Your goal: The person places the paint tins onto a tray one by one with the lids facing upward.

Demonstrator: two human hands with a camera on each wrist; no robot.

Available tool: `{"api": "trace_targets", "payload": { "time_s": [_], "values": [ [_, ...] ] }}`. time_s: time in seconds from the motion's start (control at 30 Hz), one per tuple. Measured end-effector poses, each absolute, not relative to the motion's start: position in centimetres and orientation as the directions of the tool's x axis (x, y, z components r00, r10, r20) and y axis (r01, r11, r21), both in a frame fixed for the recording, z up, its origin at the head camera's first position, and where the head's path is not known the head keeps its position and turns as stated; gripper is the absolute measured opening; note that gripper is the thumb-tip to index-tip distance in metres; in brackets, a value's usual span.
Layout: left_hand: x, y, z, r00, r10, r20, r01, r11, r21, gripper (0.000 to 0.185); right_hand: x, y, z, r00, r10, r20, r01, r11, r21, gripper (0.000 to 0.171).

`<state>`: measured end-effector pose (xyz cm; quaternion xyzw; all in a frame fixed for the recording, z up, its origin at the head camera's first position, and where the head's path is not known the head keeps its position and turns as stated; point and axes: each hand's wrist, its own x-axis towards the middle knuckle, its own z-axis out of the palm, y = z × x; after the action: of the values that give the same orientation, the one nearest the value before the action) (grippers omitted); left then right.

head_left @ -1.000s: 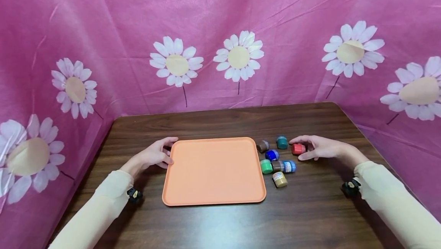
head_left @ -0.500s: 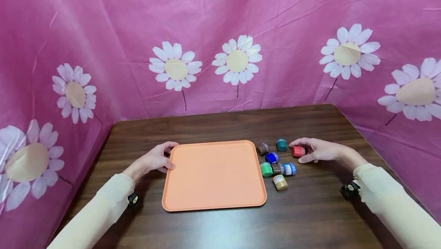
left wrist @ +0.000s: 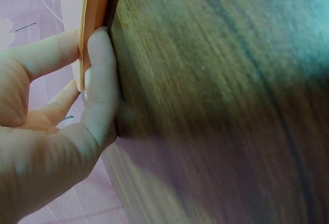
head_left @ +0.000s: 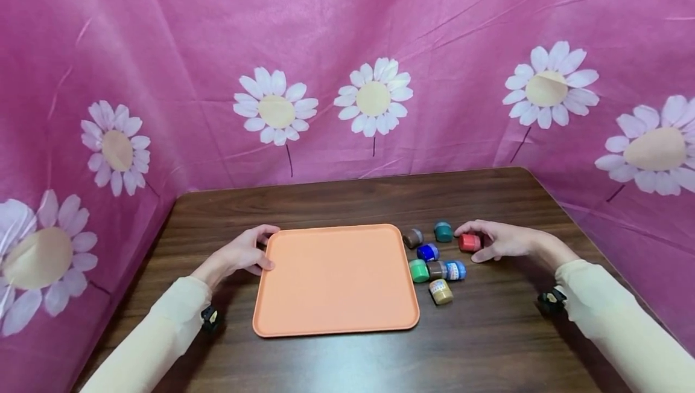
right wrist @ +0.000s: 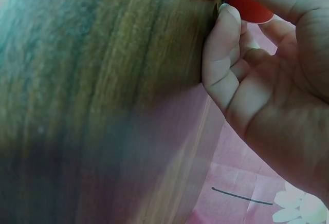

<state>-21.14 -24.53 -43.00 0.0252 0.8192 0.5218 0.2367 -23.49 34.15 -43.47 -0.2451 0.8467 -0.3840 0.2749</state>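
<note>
An orange rectangular tray (head_left: 336, 281) lies on the wooden table. My left hand (head_left: 245, 250) grips its left edge, thumb on the upper side and fingers beneath, as the tray edge (left wrist: 94, 8) between them in the left wrist view shows. At the right, my right hand (head_left: 505, 240) has thumb and fingers curled round a small red paint jar (head_left: 469, 242) lying on its side; part of the red jar (right wrist: 250, 7) shows between them in the right wrist view. Nearest to that hand is a dark green jar (head_left: 443, 232).
Several more paint jars lie close to the tray's right side: blue (head_left: 428, 252), brown (head_left: 414, 238), bright green (head_left: 418, 270), light blue (head_left: 455, 270) and gold (head_left: 441, 291). A pink curtain (head_left: 326, 19) with daisies surrounds the table (head_left: 347, 369) at the back and sides.
The head view has tilted up slightly, so the table sits lower in the picture. Both hands stay at the tray and the red jar.
</note>
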Motion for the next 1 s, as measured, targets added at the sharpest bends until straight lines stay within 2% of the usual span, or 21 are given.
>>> {"api": "trace_targets", "payload": {
  "time_s": [0.27,0.77,1.0],
  "values": [
    [-21.0,-24.6,-43.1,-0.879,0.303,-0.369,-0.206,0.456,0.866,0.088,-22.8,34.2,-43.9,-0.741,-0.613,-0.274,-0.199,0.590,-0.783,0.056],
    [-21.1,-25.1,-42.2,-0.874,0.325,-0.362,-0.183,0.469,0.864,0.087,-24.0,33.7,-43.1,-0.758,-0.589,-0.280,-0.190,0.610,-0.769,0.057],
    [-21.3,-24.7,-42.6,-0.861,0.333,-0.385,-0.199,0.476,0.857,0.087,-23.2,34.3,-43.4,-0.759,-0.596,-0.263,-0.209,0.605,-0.768,0.055]
  ]
}}
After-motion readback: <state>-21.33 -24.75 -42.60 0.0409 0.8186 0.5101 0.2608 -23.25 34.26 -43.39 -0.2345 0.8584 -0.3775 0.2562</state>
